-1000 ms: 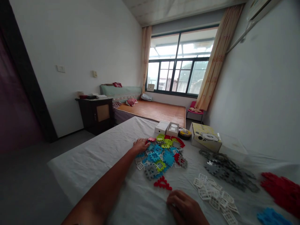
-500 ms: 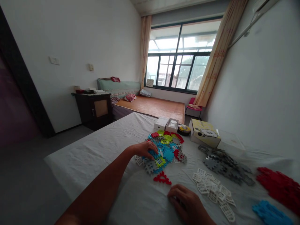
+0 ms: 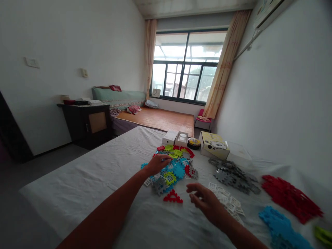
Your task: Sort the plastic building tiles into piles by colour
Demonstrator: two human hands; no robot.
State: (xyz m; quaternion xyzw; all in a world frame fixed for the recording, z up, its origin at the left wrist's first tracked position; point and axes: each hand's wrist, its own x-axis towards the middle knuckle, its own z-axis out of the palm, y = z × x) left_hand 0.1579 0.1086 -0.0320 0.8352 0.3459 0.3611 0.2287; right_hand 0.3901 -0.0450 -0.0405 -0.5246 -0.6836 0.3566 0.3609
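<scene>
My left hand (image 3: 157, 164) is over the left part of a mixed pile of flat plastic toothed building pieces, its fingers stretched out, with no piece visible in them. Under and beside it are blue pieces (image 3: 178, 170), a yellow-green window-frame piece (image 3: 170, 178) and grey pieces (image 3: 159, 186). My right hand (image 3: 203, 197) is above the sheet between this pile and the white window pieces (image 3: 228, 199), fingers apart and nothing visible in them. A red triangular piece (image 3: 173, 197) lies alone in front of the pile, left of my right hand.
To the right lie sorted heaps: grey pieces (image 3: 234, 176), red pieces (image 3: 290, 197), blue pieces (image 3: 281, 224) and yellow-green pieces (image 3: 324, 235). Behind the pile stand white boxes (image 3: 169, 137), a round tin (image 3: 194, 142), a yellow carton (image 3: 214, 145) and a clear container (image 3: 240, 154).
My right hand has lifted from the sheet and its fingers have spread. My left hand has risen slightly off the pile. A blue piece now shows at the pile's left edge. The view has turned right.
</scene>
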